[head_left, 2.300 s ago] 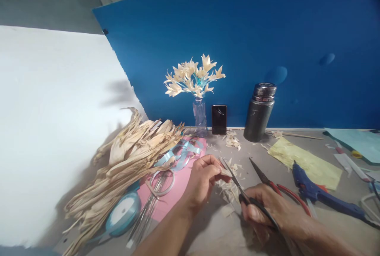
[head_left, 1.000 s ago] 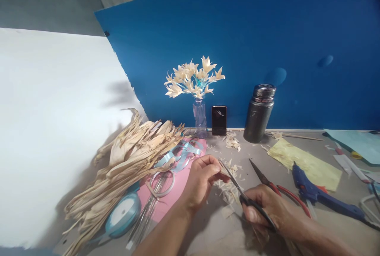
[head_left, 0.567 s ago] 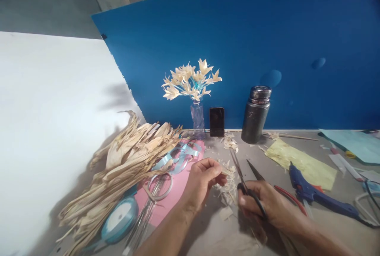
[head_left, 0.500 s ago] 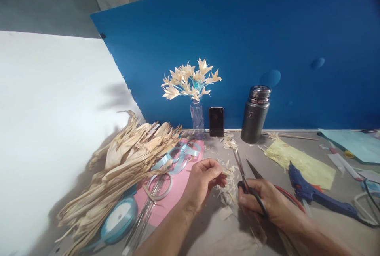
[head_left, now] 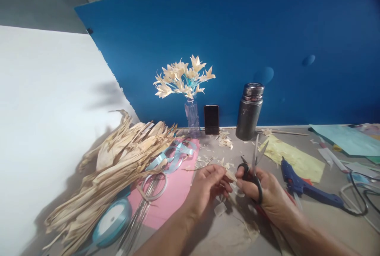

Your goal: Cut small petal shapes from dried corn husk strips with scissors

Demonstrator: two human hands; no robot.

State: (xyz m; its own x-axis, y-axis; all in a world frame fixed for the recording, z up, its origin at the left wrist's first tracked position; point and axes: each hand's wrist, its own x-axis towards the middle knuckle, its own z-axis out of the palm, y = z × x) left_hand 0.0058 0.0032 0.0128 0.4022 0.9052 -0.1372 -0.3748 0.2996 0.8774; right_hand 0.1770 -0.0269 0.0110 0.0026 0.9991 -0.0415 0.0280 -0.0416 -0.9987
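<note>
- Pinching a pale husk piece (head_left: 231,176): my left hand (head_left: 206,188), fingertips closed; the piece sits between both hands.
- Gripping scissors (head_left: 254,161): my right hand (head_left: 267,192), fingers curled round them, blades parted.

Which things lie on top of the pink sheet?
On the pink sheet are blue ribbon, a white ring and part of some wires. Husks overlap its left side, and the left hand hides some of its right edge; what they cover cannot be seen.

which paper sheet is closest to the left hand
The pink sheet, left of the left hand; the yellow sheet and pale green sheet lie beyond the right hand.
</note>
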